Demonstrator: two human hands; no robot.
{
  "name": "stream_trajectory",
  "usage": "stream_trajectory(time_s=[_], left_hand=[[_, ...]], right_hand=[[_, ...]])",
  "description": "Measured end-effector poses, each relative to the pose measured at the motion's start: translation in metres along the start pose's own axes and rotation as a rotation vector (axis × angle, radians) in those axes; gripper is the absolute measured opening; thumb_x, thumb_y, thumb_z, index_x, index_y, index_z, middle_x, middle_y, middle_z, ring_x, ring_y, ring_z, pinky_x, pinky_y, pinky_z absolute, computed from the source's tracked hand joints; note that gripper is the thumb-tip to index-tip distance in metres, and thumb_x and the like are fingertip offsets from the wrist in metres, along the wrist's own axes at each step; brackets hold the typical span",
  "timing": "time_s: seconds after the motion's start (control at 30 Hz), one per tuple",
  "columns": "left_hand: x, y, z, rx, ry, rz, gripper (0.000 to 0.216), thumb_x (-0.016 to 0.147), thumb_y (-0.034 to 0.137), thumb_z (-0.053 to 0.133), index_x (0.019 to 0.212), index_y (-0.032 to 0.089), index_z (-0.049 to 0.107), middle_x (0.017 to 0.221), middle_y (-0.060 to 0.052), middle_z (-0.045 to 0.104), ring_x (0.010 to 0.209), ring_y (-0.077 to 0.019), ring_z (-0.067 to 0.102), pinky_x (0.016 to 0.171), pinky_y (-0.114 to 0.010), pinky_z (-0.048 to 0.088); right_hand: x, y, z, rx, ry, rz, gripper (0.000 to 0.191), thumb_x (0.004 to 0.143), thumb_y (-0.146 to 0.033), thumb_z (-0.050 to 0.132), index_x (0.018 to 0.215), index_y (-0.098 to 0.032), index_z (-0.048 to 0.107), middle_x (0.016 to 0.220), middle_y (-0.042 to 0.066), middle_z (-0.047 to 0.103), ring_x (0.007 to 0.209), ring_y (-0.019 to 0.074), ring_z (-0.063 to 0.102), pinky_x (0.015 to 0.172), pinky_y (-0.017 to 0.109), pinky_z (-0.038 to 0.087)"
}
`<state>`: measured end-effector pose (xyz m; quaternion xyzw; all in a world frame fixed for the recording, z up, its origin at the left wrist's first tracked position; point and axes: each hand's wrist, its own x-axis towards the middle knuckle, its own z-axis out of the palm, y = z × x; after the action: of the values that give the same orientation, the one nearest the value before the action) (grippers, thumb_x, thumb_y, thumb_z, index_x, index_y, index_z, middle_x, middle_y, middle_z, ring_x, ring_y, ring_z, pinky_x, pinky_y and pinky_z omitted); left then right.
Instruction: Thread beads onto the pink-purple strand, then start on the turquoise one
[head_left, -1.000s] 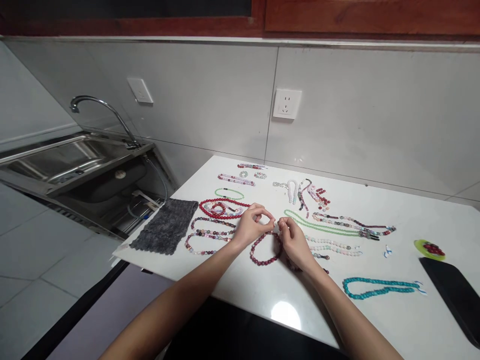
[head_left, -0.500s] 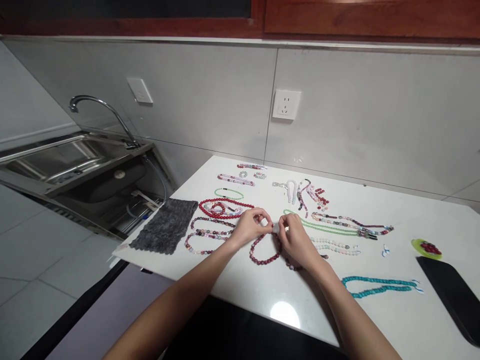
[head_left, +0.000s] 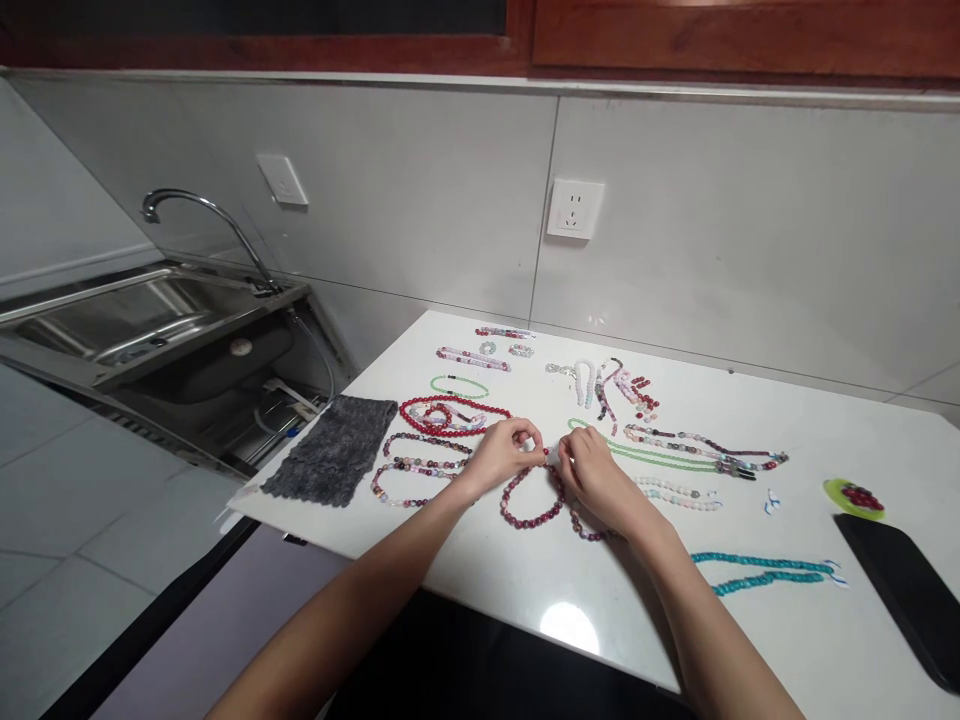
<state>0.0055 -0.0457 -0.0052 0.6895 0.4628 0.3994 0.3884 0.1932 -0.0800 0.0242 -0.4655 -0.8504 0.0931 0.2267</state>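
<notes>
A loop of dark red beads (head_left: 531, 523) lies on the white countertop (head_left: 480, 550), its upper end rising to the gap between my hands. My left hand (head_left: 504, 456) is closed in a pinch at that end, with a small red bead at the fingertips. Just to the right, my right hand (head_left: 596, 475) pinches close to the loop's right side; what lies between its fingertips is too fine to make out. Under the right hand, another string of mixed dark beads (head_left: 589, 532) is partly hidden. A bright red bead necklace (head_left: 412, 420) sits beyond my left hand.
More bead strings lie around: multicoloured ones (head_left: 405, 500) at left, light green (head_left: 660, 458) and turquoise (head_left: 765, 582) at right. A dark grey cloth (head_left: 330, 450) covers the left corner. At far right are a green dish (head_left: 847, 495) of red beads and a black phone (head_left: 900, 600).
My right hand has turned slightly at the wrist, and the white bit between the fingertips no longer shows. A red bead is now visible there. My left hand stays nearly still.
</notes>
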Motion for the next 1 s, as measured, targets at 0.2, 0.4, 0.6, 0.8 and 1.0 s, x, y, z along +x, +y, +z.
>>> stream_trajectory(time_s=[0.2,0.4,0.6,0.8,1.0], left_hand=[[0.0,-0.004,0.001,-0.005,-0.055,-0.002,0.01,0.069,0.024,0.064,0.074,0.015,0.062,0.072,0.001,0.055,0.068,-0.0119,0.048,0.064,-0.023,0.036],[0.0,-0.003,-0.001,-0.009,-0.078,-0.009,0.011,0.07,0.024,0.063,0.076,0.016,0.063,0.075,0.0,0.057,0.07,-0.0126,0.05,0.066,-0.023,0.038],[0.0,0.001,-0.003,-0.01,-0.084,-0.02,0.013,0.069,0.026,0.063,0.076,0.015,0.064,0.075,-0.001,0.059,0.071,-0.0139,0.052,0.068,-0.025,0.039],[0.0,0.005,-0.003,-0.028,-0.093,-0.053,0.013,0.067,0.027,0.063,0.072,0.015,0.064,0.07,-0.001,0.058,0.07,-0.0147,0.051,0.069,-0.026,0.04],[0.001,0.006,-0.005,-0.064,-0.133,-0.055,0.009,0.065,0.023,0.063,0.067,0.014,0.063,0.067,-0.001,0.057,0.068,-0.0139,0.049,0.065,-0.025,0.038]], right_hand=[[0.0,0.005,0.004,-0.014,-0.009,-0.017,0.018,0.095,-0.019,0.033,0.08,-0.022,0.043,0.084,0.006,0.05,0.08,0.021,0.046,0.073,0.035,0.04],[0.0,0.007,0.006,-0.018,-0.019,-0.026,0.018,0.094,-0.019,0.033,0.08,-0.022,0.044,0.083,0.006,0.051,0.079,0.0212,0.047,0.071,0.035,0.04],[-0.001,0.007,0.003,-0.026,-0.032,-0.033,0.023,0.097,-0.024,0.029,0.081,-0.022,0.045,0.083,0.007,0.051,0.078,0.0215,0.047,0.071,0.036,0.04],[-0.001,0.004,0.0,-0.027,-0.021,-0.003,0.023,0.098,-0.025,0.028,0.08,-0.022,0.042,0.082,0.006,0.051,0.076,0.0215,0.045,0.07,0.035,0.039],[0.0,0.002,-0.003,0.0,0.006,0.027,0.023,0.097,-0.025,0.028,0.078,-0.022,0.041,0.078,0.005,0.049,0.074,0.0208,0.043,0.067,0.034,0.038]])
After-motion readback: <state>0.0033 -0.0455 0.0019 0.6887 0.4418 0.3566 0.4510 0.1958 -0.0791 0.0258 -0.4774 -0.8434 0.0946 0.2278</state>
